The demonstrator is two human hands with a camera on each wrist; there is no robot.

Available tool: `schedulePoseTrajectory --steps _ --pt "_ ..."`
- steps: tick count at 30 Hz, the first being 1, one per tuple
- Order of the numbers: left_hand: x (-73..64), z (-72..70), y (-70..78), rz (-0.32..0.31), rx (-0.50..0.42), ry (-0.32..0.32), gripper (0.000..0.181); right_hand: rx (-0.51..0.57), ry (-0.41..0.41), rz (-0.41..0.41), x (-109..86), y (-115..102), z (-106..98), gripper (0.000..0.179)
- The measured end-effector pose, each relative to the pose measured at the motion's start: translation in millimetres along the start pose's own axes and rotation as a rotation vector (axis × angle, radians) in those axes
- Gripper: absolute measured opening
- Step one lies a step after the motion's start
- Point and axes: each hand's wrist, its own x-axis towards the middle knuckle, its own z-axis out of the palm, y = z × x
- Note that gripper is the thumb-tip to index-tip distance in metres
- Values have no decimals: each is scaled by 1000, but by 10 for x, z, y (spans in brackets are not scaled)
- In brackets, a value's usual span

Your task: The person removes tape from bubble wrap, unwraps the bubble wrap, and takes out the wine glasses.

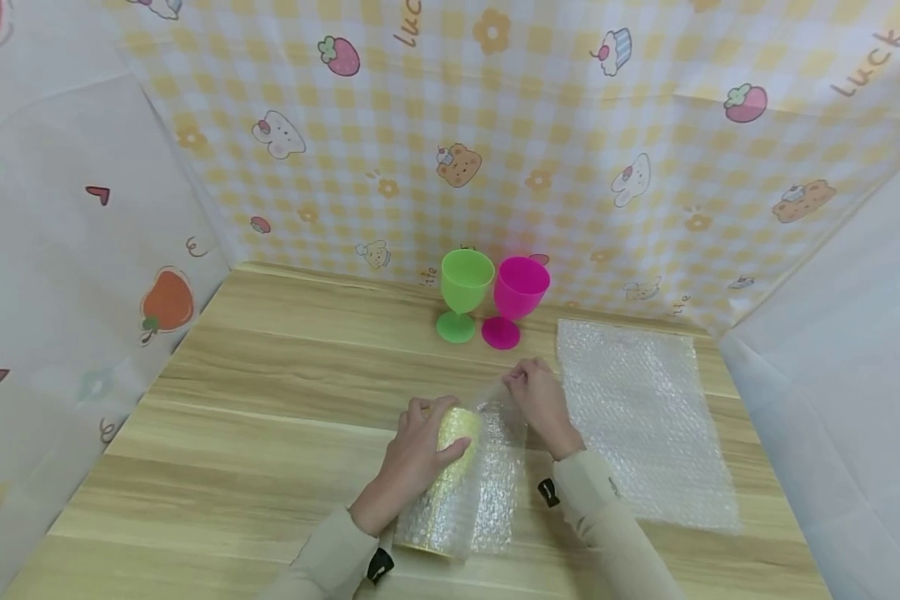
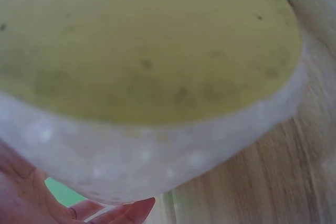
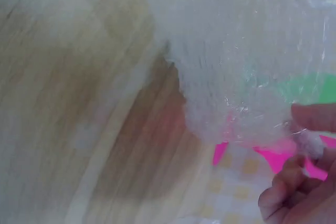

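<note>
A yellow goblet (image 1: pixel 457 427) lies on its side on the table, inside a sheet of bubble wrap (image 1: pixel 500 487). My left hand (image 1: pixel 414 450) holds the wrapped goblet near its far end, thumb on top. The left wrist view shows the goblet's flat round yellow foot (image 2: pixel 157 66) close up, with bubble wrap around its rim. My right hand (image 1: pixel 540 406) pinches the far corner of the sheet's loose flap, which is raised off the table. That pinch between thumb and fingers also shows in the right wrist view, beside the translucent bubble wrap (image 3: pixel 226 77).
A green goblet (image 1: pixel 465 283) and a pink goblet (image 1: pixel 520 289) stand upright behind the hands, close to the checkered cloth (image 1: pixel 390 133). Another bubble wrap sheet (image 1: pixel 645 425) lies flat on the right side of the wooden table (image 1: pixel 270 375).
</note>
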Motion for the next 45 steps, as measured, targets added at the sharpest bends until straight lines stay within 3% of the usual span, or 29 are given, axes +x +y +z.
schedulePoseTrajectory --steps 5,9,12,15,18,20,27,38,42,45 --pt "-6 -5 5 8 -11 6 55 -32 -8 133 -28 11 -1 23" --pt "-12 -5 7 6 -13 8 54 28 45 117 -192 -59 -41 29" --pt "-9 -5 8 7 -13 9 55 73 63 48 -392 -124 -50 19" --pt "-6 -3 11 14 -14 14 55 35 -19 -84 -615 -173 8 14" --pt "-2 4 10 13 -14 20 54 -43 -150 -196 -818 -179 112 28" --pt "1 10 10 9 -25 19 54 -89 -231 -221 -926 -154 173 39" --pt "6 26 -11 -5 -64 11 54 -141 -371 -160 -1095 -28 271 66" --pt "41 8 1 25 -133 -29 54 -163 -396 -175 -1093 33 222 71" --pt "2 -9 76 91 -41 -28 54 -131 -408 -154 -1065 16 224 70" --pt "-60 -4 208 226 151 -25 47 -97 -413 -146 -1048 -6 222 69"
